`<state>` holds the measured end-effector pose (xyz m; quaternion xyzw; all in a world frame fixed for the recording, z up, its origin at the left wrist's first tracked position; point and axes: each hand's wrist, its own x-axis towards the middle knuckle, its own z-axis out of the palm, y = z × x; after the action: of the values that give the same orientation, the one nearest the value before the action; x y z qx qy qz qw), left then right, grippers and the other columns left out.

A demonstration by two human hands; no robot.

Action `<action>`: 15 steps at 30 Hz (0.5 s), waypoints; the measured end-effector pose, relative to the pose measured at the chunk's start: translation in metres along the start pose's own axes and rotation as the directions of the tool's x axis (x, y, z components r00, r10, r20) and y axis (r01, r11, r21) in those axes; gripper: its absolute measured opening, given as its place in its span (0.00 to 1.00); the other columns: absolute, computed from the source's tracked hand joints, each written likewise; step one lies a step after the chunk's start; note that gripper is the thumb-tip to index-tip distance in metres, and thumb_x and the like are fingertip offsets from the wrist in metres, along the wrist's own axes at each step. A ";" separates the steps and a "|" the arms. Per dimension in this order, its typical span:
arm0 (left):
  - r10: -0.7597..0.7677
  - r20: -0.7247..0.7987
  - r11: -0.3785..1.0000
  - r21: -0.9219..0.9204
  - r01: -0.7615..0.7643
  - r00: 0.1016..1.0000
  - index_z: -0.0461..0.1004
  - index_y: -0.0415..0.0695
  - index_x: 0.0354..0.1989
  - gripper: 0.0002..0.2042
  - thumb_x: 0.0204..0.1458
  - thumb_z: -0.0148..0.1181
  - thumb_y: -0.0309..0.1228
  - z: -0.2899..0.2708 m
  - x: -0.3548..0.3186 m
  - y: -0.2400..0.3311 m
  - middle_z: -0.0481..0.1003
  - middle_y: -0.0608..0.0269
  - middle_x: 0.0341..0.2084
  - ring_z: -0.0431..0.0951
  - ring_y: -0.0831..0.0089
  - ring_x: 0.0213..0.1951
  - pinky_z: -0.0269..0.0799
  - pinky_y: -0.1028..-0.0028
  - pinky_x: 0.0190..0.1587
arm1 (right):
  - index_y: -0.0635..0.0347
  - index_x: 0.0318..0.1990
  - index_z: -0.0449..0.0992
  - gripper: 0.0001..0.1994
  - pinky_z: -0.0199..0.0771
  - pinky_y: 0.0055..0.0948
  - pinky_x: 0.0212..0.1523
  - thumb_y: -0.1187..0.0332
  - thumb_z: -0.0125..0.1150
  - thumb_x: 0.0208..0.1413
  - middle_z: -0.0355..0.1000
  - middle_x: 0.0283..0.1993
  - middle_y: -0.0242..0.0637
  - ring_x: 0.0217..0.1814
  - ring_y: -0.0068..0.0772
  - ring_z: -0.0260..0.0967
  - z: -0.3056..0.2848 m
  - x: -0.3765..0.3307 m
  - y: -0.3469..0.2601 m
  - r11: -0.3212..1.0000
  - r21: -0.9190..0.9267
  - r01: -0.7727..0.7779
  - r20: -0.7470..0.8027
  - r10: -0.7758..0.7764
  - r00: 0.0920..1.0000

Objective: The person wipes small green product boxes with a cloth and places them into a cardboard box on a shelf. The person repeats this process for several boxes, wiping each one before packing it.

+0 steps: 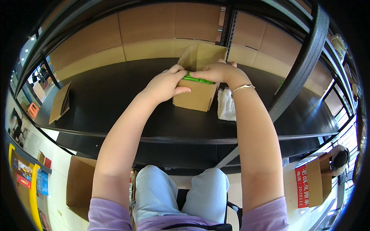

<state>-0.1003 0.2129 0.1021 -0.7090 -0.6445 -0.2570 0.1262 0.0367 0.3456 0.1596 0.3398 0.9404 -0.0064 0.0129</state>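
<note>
An open cardboard box (194,96) stands upright on the black shelf (115,111), its back flap raised. Bright green packs (200,80) fill its top, partly covered by my hands. My left hand (165,84) grips the box's left side, thumb on the front wall and fingers bent over the rim by the packs. My right hand (219,72) lies across the right rim. One of its digits stretches left onto the green packs, while the others spread toward the back, partly hidden. A folded white cloth (226,104) lies just right of the box, beside my right wrist.
Folded cardboard (60,103) leans at the shelf's left end. A black metal post (298,65) rises close to my right forearm. Cardboard panels (150,29) line the back. On the floor at left stands an open carton (79,184). A person (340,158) is at the far right.
</note>
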 end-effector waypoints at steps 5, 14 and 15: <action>-0.008 -0.036 0.989 0.148 0.013 0.999 0.70 0.36 0.40 0.23 0.43 0.58 0.44 -0.001 -0.005 0.011 0.67 0.53 0.39 0.71 0.55 0.40 0.69 0.64 0.41 | 0.52 0.35 0.78 0.31 0.48 0.38 0.56 0.35 0.47 0.40 0.72 0.36 0.42 0.55 0.37 0.55 0.002 -0.001 0.004 0.987 0.138 0.085 -0.026 -0.082 0.996; 0.005 -0.119 0.966 0.256 0.026 0.993 0.72 0.36 0.33 0.20 0.42 0.59 0.44 -0.012 -0.022 0.040 0.68 0.52 0.33 0.75 0.57 0.28 0.73 0.66 0.31 | 0.58 0.36 0.78 0.24 0.62 0.31 0.48 0.46 0.55 0.43 0.70 0.38 0.47 0.47 0.40 0.62 -0.003 -0.008 0.001 0.926 0.277 0.256 -0.036 -0.256 0.966; -0.014 -0.093 0.965 0.261 0.038 0.996 0.73 0.36 0.34 0.20 0.43 0.59 0.44 -0.014 -0.023 0.042 0.68 0.52 0.33 0.75 0.57 0.28 0.74 0.66 0.31 | 0.58 0.36 0.78 0.24 0.62 0.31 0.48 0.46 0.55 0.43 0.70 0.38 0.47 0.47 0.40 0.62 -0.004 -0.010 0.001 0.929 0.261 0.262 -0.048 -0.259 0.965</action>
<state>-0.0628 0.1807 0.1085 -0.6653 -0.6756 -0.2029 0.2447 0.0449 0.3403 0.1639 0.2106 0.9679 -0.1316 -0.0395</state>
